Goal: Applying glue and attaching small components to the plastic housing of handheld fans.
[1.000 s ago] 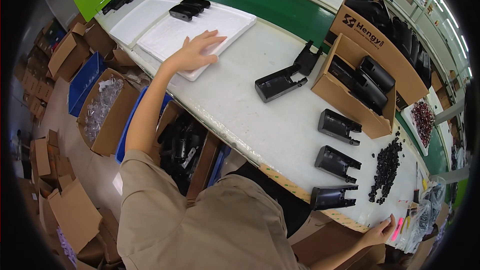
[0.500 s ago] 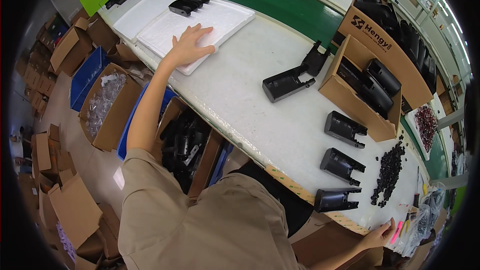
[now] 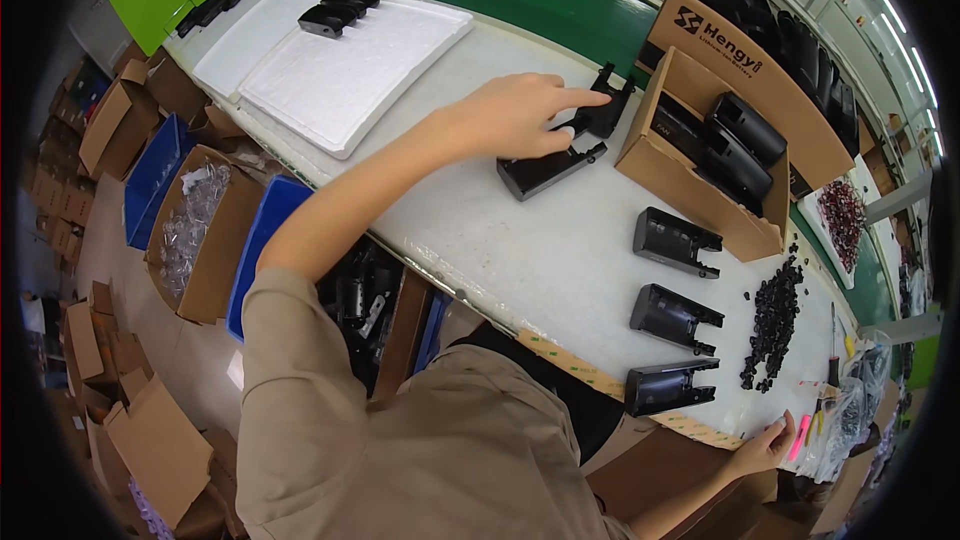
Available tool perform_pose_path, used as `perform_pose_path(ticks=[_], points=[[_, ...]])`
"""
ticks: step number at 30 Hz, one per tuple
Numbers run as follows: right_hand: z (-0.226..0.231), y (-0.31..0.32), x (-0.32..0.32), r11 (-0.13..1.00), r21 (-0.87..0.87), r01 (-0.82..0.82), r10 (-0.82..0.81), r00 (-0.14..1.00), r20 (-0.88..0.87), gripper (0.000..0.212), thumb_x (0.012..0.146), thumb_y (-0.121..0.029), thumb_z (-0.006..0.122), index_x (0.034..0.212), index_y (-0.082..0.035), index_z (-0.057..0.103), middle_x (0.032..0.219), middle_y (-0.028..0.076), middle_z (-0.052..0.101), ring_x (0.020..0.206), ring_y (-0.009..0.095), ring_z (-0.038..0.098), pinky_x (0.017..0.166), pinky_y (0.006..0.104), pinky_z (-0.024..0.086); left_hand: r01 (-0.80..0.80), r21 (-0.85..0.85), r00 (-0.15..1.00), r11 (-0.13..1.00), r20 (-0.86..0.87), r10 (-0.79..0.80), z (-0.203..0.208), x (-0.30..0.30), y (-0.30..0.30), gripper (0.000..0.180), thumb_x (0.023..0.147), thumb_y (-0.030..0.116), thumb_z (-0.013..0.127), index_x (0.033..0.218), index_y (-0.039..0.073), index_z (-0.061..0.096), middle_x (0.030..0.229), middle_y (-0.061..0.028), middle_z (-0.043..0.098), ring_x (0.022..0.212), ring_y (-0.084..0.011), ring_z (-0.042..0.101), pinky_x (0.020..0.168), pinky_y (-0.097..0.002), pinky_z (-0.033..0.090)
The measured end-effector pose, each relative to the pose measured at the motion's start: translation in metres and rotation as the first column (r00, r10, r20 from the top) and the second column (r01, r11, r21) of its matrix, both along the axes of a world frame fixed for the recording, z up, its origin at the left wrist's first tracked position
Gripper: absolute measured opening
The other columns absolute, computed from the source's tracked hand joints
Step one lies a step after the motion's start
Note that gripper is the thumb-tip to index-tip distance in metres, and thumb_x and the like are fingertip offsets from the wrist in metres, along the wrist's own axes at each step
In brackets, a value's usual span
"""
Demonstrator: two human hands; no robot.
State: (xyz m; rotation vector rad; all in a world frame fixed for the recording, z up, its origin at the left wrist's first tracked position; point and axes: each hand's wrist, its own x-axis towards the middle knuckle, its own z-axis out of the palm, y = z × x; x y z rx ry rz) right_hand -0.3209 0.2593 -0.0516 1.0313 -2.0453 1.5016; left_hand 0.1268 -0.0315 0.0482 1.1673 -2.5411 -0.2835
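My left hand [image 3: 525, 118] is stretched across the table with index finger and thumb apart. It is open, over two black plastic housings. The index fingertip reaches the farther housing [image 3: 608, 112]; whether it presses on it I cannot tell. Below the thumb lies the nearer housing [image 3: 540, 175], partly covered by the hand. My right hand [image 3: 762, 448] rests at the table's near right edge, fingers curled together near a pink marker [image 3: 799, 437]; what they hold, if anything, is too small to make out. Three similar housings, top [image 3: 677, 242], middle [image 3: 675, 318] and bottom [image 3: 670, 386], lie in a column.
Small black parts [image 3: 772, 325] lie heaped at the right. A cardboard box [image 3: 690, 185] holds black casings. White foam boards [image 3: 350, 70] carry black pieces [image 3: 338, 12] at the far left. Plastic bags [image 3: 850, 425] lie at the right end. Boxes and blue bins [image 3: 262, 250] stand beside the table.
My left hand has moved right, from above the white foam board to the two black housings. My right hand stays at the near edge. The whole view has shifted slightly.
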Motion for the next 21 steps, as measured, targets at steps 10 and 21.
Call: perform_pose_path(ticks=[10,21], points=[[0.001,0.003,0.001,1.000,-0.024,-0.001,0.002,1.000,0.023,0.018,0.088,-0.007,0.050,0.098,0.001,0.063,0.066,-0.005,0.039,0.055,0.005,0.028,0.046,0.0208,0.022,-0.054,0.633,0.988,0.772,0.145,-0.050,0.021,0.000,-0.027,0.077,0.069,0.010,0.057,0.139,0.018,0.026,0.083,-0.0131,0.060,0.046,-0.0226,0.058,0.045,-0.0302,0.050],[-0.002,0.002,0.005,0.997,-0.072,-0.012,0.013,1.000,0.020,0.018,0.088,-0.007,0.050,0.098,0.001,0.063,0.065,-0.005,0.039,0.053,0.004,0.026,0.045,0.0208,0.020,-0.222,0.359,0.947,0.907,0.299,0.113,0.040,0.021,-0.014,0.056,0.063,0.001,0.057,0.118,0.000,0.045,0.072,-0.0191,0.062,0.047,-0.0269,0.060,0.043,-0.0353,0.051]])
